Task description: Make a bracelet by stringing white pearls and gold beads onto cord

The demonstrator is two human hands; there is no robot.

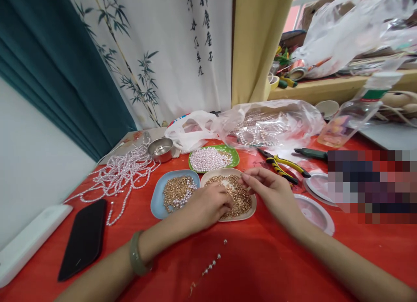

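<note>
My left hand [213, 203], with a jade bangle [138, 253] on the wrist, reaches over the beige plate [253, 211] of small gold beads [240, 198]. Its fingers are bent down into the beads, and what they grip, if anything, is hidden. At the plate's right edge my right hand [267, 190] is raised, thumb and fingertips pinched together; whatever is between them is too small to name. The blue plate [157, 202] on the left holds gold beads and some pearl-like beads. In front lies a short beaded strand [211, 264] on the red table.
A green plate [235, 162] of pearly beads and a metal bowl [160, 149] stand behind. Pearl strands [127, 171] and a black phone [84, 239] lie left. Pliers [280, 166], white plastic discs [315, 213] and a clear bottle [352, 111] are right.
</note>
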